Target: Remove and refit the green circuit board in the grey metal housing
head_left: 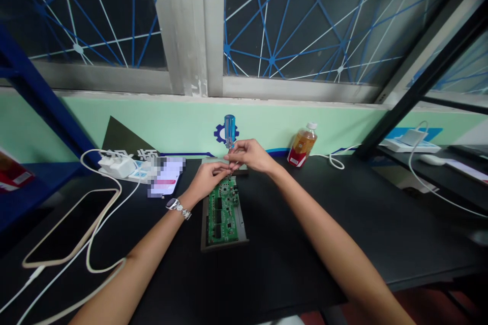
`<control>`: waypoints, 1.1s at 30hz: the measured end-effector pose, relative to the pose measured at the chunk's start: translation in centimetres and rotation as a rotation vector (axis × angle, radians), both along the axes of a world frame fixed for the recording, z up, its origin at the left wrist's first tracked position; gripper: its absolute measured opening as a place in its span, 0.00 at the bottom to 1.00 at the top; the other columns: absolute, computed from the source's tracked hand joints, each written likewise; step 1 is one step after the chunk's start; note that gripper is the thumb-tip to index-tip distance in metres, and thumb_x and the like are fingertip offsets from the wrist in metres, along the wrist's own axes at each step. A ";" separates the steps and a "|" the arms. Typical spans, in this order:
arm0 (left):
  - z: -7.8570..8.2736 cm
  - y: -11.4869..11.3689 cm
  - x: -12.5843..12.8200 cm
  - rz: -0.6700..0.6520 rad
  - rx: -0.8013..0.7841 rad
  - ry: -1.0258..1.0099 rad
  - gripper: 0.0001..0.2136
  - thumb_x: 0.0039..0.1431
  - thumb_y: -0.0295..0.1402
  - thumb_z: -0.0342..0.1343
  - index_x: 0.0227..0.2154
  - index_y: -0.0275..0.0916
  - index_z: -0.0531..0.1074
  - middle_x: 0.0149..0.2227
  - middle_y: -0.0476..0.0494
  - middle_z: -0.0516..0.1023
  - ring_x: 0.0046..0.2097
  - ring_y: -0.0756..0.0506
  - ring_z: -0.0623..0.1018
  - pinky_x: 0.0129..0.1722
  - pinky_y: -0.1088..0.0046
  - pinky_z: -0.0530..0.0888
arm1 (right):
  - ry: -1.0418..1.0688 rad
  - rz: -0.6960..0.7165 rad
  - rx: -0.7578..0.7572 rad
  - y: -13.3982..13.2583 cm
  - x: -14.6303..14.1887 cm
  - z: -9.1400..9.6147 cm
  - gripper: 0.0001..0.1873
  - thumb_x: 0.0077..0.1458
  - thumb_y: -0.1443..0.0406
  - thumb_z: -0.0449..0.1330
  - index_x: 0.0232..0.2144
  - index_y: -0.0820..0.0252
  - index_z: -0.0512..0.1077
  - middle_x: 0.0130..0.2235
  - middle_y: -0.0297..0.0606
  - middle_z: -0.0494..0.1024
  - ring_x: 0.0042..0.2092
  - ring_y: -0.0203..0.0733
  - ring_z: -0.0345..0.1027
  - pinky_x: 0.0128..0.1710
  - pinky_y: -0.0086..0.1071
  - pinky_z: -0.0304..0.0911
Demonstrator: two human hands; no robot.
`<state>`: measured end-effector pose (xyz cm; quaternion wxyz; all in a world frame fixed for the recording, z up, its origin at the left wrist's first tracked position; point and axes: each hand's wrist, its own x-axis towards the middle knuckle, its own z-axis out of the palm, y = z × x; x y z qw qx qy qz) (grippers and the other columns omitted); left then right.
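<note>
A screwdriver [229,129] with a clear blue handle stands upright over the far end of a green circuit board [224,213]. My right hand [253,155] is closed with its fingertips round the screwdriver just below the handle. Close beside it, my left hand [208,179] has its thumb and fingers pressed together by the lower shaft; what they pinch is hidden. The board lies in a grey metal tray [244,231] on the black table [274,264]. Both hands cover the board's far end and the screwdriver's tip.
To the left are a phone [72,228] in a pale case, white cables [90,244], a power strip [143,170] with a charger, and a lit, blurred-out phone screen [168,177]. A drink bottle [303,144] stands at the back right, by the green wall [183,122].
</note>
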<state>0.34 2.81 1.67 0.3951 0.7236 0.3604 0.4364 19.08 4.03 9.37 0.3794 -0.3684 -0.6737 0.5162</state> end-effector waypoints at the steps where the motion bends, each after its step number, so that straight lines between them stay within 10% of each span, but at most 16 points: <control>1: 0.0 0.0 0.1 0.027 0.013 0.001 0.13 0.59 0.41 0.60 0.40 0.36 0.79 0.41 0.39 0.84 0.44 0.39 0.83 0.48 0.63 0.77 | -0.006 0.007 -0.001 0.1 0.1 0.0 0.15 0.46 0.62 0.71 0.28 0.64 0.70 0.23 0.35 0.78 0.26 0.38 0.76 0.28 0.30 0.74; 23: -0.3 -0.2 0.5 0.044 0.004 -0.021 0.14 0.60 0.41 0.60 0.40 0.36 0.78 0.40 0.39 0.84 0.43 0.41 0.82 0.46 0.65 0.78 | -0.192 -0.010 0.134 -0.3 0.3 0.1 0.06 0.55 0.65 0.61 0.35 0.63 0.73 0.33 0.38 0.78 0.28 0.36 0.75 0.24 0.25 0.68; 33: 0.2 -0.5 1.1 0.162 0.103 0.039 0.13 0.58 0.41 0.61 0.37 0.36 0.77 0.34 0.42 0.83 0.36 0.43 0.82 0.40 0.66 0.78 | -0.380 -0.119 0.420 -0.3 -0.1 -0.3 0.09 0.59 0.62 0.60 0.30 0.62 0.74 0.27 0.37 0.77 0.30 0.38 0.73 0.31 0.28 0.66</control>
